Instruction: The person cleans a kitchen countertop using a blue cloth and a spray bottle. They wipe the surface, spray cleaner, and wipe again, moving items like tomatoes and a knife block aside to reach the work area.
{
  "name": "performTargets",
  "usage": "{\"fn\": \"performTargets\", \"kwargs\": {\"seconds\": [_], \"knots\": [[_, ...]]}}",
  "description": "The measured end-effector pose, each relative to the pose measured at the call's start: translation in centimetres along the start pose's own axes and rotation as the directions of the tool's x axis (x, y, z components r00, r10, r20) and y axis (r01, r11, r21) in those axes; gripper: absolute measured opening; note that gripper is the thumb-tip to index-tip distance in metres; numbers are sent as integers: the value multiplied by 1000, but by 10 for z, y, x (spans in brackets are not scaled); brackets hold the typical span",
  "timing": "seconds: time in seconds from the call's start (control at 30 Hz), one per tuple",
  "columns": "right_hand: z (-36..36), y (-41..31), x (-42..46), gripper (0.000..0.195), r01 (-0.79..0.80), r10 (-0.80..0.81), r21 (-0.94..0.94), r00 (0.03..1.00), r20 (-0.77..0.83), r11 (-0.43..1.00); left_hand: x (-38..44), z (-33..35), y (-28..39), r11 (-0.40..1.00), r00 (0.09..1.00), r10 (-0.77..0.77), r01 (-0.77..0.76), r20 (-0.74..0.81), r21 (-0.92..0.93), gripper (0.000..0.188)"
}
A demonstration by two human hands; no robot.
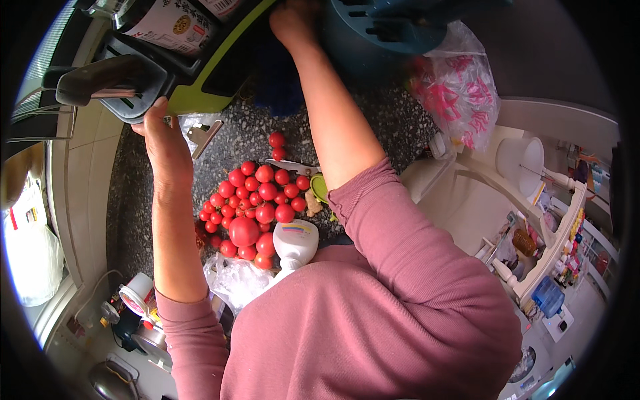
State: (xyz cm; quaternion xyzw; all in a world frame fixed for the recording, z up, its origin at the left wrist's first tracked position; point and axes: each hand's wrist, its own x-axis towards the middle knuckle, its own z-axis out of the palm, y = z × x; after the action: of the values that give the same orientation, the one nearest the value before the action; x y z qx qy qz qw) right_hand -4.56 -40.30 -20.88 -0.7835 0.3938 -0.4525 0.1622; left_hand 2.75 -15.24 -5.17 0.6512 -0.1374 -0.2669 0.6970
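Note:
At the upper left, my left hand [167, 140] has its thumb and fingers on the near rim of a dark plastic utensil holder [137, 107], in which black handles stand. My right hand [295, 22] reaches to the top edge beside the green-edged black rack [220, 85]; its fingers are in shadow and cut off. Right of that hand stands a blue slotted plastic container [360, 50]. Between my forearms many red tomatoes [244, 231] lie heaped on the speckled stone countertop [240, 132]. A knife [300, 167] lies behind them, beside a green lid [319, 187].
A white bottle [296, 240] and a clear plastic bag [235, 280] are close to my body. A metal clip [205, 137] lies near my left wrist. Labelled jars [170, 25] stand upper left. A pink-printed plastic bag [462, 95] hangs over the counter's right side.

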Motion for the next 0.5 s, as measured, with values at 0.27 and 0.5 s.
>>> {"fn": "performTargets", "kwargs": {"seconds": [0.27, 0.5], "knots": [[-61, -75, -60, 45, -114, 130, 199, 989, -68, 973, 5, -11, -6, 996, 999, 35, -35, -6, 88, 46], [-139, -116, -91, 31, -141, 223, -353, 953, 204, 925, 4, -11, 0, 992, 998, -26, 18, 59, 126, 66]]}}
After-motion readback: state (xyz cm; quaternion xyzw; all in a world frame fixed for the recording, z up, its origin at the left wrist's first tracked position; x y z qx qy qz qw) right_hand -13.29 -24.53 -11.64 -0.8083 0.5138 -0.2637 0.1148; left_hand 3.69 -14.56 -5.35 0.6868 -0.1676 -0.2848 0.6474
